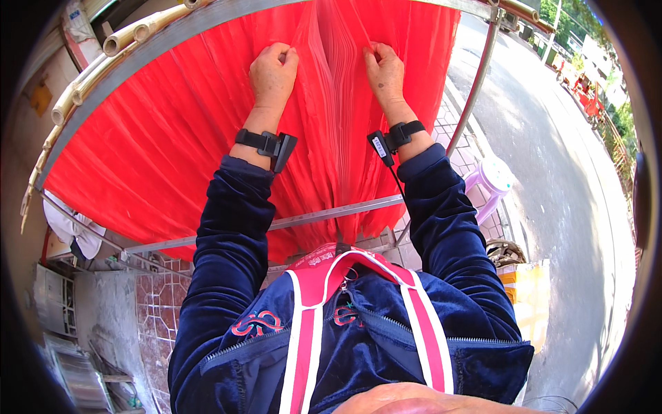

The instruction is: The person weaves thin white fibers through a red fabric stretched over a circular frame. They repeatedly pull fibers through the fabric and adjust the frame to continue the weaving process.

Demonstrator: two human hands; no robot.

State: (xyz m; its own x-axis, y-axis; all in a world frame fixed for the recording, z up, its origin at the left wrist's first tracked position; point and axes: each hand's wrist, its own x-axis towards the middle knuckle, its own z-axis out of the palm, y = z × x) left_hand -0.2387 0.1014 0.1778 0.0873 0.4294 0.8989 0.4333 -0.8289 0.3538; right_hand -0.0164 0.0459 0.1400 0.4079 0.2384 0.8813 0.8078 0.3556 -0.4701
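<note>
A wide spread of thin red sheets (172, 117) hangs in folds from a metal frame, and whether they are paper or cloth I cannot tell. Down the middle, many layered sheet edges (334, 103) show between my two hands. My left hand (274, 74) is closed in a pinch on the red sheets left of these edges. On the other side my right hand (385, 72) pinches the red sheets between thumb and fingers. The fingertips of both are partly hidden. Each wrist wears a black strap with a small black device.
A grey metal bar (289, 220) crosses low in front of my body, and a slanting metal post (476, 83) stands at the right. Bamboo poles (124, 40) lie along the frame's far left edge. A pale purple stool (494, 176) stands right, beside the road (552, 159).
</note>
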